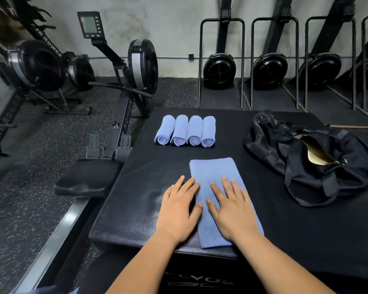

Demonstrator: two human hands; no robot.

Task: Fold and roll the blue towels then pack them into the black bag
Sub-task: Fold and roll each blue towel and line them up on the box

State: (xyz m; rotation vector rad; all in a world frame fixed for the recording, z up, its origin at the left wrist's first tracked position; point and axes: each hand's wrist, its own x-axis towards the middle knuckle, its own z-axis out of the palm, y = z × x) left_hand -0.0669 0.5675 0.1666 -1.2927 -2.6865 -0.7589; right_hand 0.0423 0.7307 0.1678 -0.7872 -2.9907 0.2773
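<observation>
A blue towel (216,179), folded into a long strip, lies flat on the black padded box (136,200), running away from me. My right hand (232,206) presses flat on its near half, fingers straight. My left hand (180,211) lies flat at the strip's left edge, fingertips just on the cloth. Several rolled blue towels (185,131) sit side by side at the far side of the box. The black bag (306,164) rests to the right, its zip open and a gold lining showing.
Rowing machines (134,66) stand on the speckled floor to the left, one with its seat (87,179) close to the box's left edge. More rowers (219,68) are stored upright along the back wall. The bag's straps (295,194) trail toward me.
</observation>
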